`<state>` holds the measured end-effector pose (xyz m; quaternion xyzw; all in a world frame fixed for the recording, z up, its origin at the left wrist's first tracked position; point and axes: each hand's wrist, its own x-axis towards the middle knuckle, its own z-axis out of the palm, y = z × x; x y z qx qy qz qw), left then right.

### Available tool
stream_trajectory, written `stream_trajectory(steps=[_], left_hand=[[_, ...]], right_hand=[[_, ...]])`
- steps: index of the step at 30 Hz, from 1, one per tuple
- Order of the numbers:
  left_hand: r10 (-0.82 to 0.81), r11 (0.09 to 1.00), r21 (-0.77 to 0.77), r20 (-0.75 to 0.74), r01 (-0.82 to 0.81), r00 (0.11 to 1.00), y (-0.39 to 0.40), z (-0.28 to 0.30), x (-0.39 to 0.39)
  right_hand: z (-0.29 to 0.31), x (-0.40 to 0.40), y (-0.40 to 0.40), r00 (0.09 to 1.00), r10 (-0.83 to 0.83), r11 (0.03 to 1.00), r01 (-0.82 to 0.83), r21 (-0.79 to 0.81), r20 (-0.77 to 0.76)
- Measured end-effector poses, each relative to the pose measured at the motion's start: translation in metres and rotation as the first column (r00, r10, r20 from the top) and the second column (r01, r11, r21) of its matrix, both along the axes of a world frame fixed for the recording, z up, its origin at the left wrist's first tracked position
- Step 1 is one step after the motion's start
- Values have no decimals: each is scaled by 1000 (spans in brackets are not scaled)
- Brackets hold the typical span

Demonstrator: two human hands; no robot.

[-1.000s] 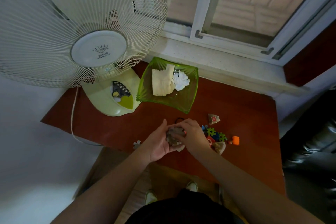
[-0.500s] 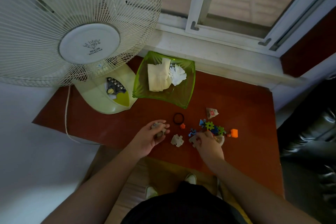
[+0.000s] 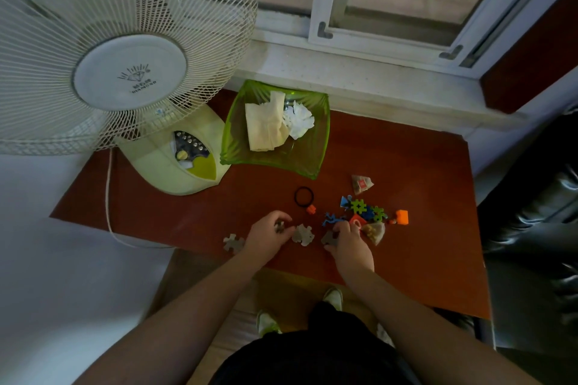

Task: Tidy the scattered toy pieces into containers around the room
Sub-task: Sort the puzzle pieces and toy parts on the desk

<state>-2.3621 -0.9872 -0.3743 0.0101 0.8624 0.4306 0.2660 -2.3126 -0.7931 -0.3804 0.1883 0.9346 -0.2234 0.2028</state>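
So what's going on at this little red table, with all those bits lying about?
A person is picking up scattered toy pieces from the red table. The left hand holds some grey puzzle pieces; the right hand grips another grey piece. Two more grey pieces lie loose, one between the hands and one further left. A heap of coloured pieces is untouched, and the green bowl holds only cloth and paper.
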Motion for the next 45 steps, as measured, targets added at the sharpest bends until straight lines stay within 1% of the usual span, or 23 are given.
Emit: stream_trajectory(steps=[1, 4, 7, 9, 13, 16, 18, 21, 22, 23, 24, 25, 26, 27, 29, 31, 33, 35, 36, 38, 42, 43, 45], left_hand=[[-58, 998, -43, -45, 56, 997, 6, -2, 0], [-204, 967, -176, -93, 186, 974, 24, -6, -3], [-340, 883, -373, -94, 283, 936, 36, -11, -5], [-382, 850, -422, -82, 314, 921, 41, -13, -6], [-451, 811, -459, -95, 362, 888, 42, -15, -12], [-436, 839, -416, -130, 350, 891, 40, -16, -15], [-408, 858, -398, -143, 325, 902, 39, -15, -16], [-268, 923, -322, -141, 212, 953, 34, -14, -16], [-198, 951, -263, -119, 162, 973, 32, -14, -15], [-110, 982, -161, -72, 97, 991, 29, -14, -13], [-8, 1000, -14, 20, 8, 1000, 27, -11, -12], [87, 981, 157, 152, -111, 985, 26, -8, -10], [150, 927, 291, 291, -237, 945, 25, -4, -8], [176, 864, 376, 398, -335, 900, 23, 0, -6], [165, 779, 456, 514, -431, 842, 20, 6, -3], [148, 697, 511, 584, -503, 798, 16, 9, 1], [154, 558, 553, 663, -619, 732, 12, 9, 4], [135, 424, 560, 738, -712, 661, 10, 14, 9], [118, 381, 548, 770, -745, 627, 7, 16, 12], [68, 338, 524, 815, -782, 576, 6, 16, 16], [21, 239, 539, 828, -807, 560, -7, 16, 28], [22, 214, 554, 821, -805, 571, -13, 17, 31], [37, 171, 591, 796, -788, 604, -26, 15, 37]], right_hand=[[0, 0, 2, 1000, -28, 999, 28, -25, 6], [-1, 1, 7, 998, -51, 997, 52, -48, 23], [-2, 2, 12, 999, -38, 997, 40, -59, 28], [-1, 3, 16, 999, -34, 997, 36, -69, 37], [-1, 4, 23, 1000, 9, 999, -7, -54, 29], [-1, 7, 26, 1000, 20, 998, -19, -67, 13], [0, 9, 26, 999, 26, 996, -28, -83, -28], [3, 10, 27, 999, -8, 982, -2, -189, -54], [6, 10, 28, 998, -41, 967, 28, -254, -48], [8, 9, 27, 996, -76, 947, 59, -317, -40], [11, 8, 27, 994, -108, 925, 89, -370, -31], [15, 6, 26, 990, -137, 900, 117, -419, -19], [20, 5, 23, 986, -169, 870, 145, -472, -9], [25, 3, 20, 979, -203, 831, 171, -530, -1], [35, -1, 12, 968, -251, 767, 207, -607, 14], [44, -4, 4, 971, -240, 753, 189, -631, 4], [52, -8, -3, 977, -211, 762, 139, -633, -39], [60, -11, -11, 984, -142, 800, 52, -598, -105], [63, -12, -18, 987, -92, 819, 0, -574, -131], [66, -15, -27, 984, -7, 847, -88, -525, -176], [73, -19, -50, 944, 176, 876, -279, -393, -278], [76, -21, -55, 926, 177, 887, -297, -354, -333], [83, -24, -64, 890, 121, 897, -288, -335, -440]])
